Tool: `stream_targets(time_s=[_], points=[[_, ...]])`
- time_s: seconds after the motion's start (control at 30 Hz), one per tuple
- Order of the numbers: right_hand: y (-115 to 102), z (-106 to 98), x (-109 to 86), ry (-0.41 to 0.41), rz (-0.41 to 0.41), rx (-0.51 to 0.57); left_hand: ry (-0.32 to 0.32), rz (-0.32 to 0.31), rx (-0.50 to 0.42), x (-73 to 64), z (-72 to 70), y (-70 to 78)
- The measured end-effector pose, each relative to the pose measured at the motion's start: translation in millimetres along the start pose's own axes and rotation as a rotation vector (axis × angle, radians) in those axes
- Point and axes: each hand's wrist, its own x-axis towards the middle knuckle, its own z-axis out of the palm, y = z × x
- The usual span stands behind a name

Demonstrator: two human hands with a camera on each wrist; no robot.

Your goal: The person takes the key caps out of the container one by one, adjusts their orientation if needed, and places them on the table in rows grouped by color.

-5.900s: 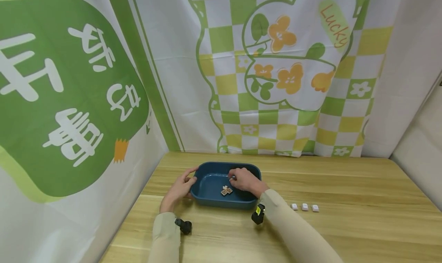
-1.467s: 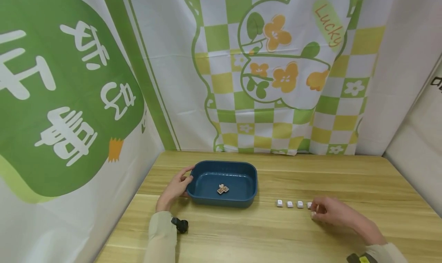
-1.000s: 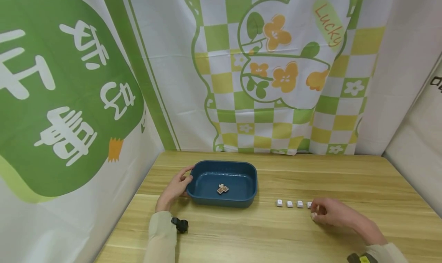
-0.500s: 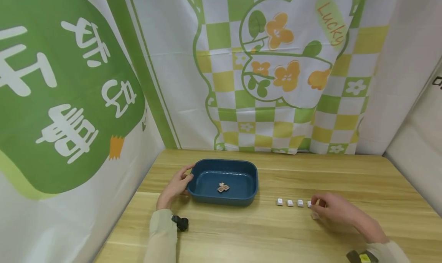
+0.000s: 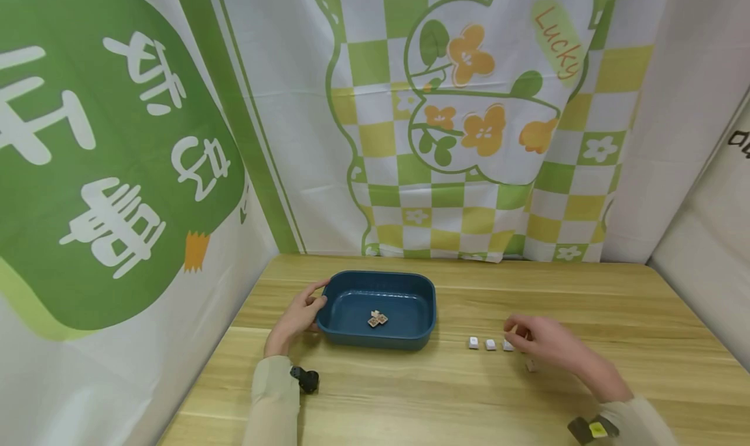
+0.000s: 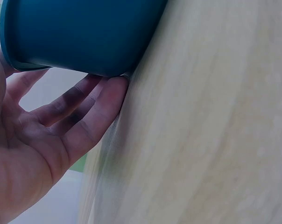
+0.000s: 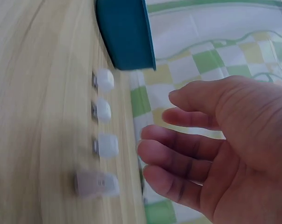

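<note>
My left hand (image 5: 300,314) holds the left end of a blue rectangular tub (image 5: 375,343); its thumb lies at the rim, and in the left wrist view the fingers rest against the tub's outer wall (image 6: 85,37). A few small tan square pieces (image 5: 377,319) lie together on the tub floor. My right hand (image 5: 547,342) hovers over the right end of a row of small white keycap-like pieces (image 5: 490,345), partly covering it. In the right wrist view its fingers are loosely bent and hold nothing. A small tan piece (image 5: 530,366) stands on the table just below that hand.
The wooden table (image 5: 422,394) runs back to a printed cloth (image 5: 433,211). Another cloth (image 5: 135,159) hangs along the left side. The row of white pieces starts to the right of the tub.
Earlier my right hand was inside the tub, then at the row's right end with a small tan piece. It has let go and shifted left; the piece stays on the table. The left hand stays put.
</note>
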Motion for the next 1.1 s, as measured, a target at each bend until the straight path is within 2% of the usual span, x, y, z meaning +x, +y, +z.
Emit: stream_targets(time_s=[0.2,0.43,0.57,0.9,1.1], points=[[-14.4,5.0,13.7,-0.012,-0.065,0.03,-0.01,0.008,-0.007,1.9,-0.9,-1.3],[-34.0,14.8,31.6,0.023,-0.136,-0.025,-0.001,0.005,0.0,-0.8,-0.4,0.8],[-44.9,24.4,42.9,0.027,-0.189,-0.012,0.003,0.002,0.006,-1.6,-0.8,0.8],[-77.6,39.0,68.4,0.02,-0.207,-0.013,0.0,0.019,0.008,-3.8,-2.1,1.5],[-87.8,44.9,85.5,0.012,-0.211,0.01,0.004,0.014,0.021,-2.6,-0.7,3.3]])
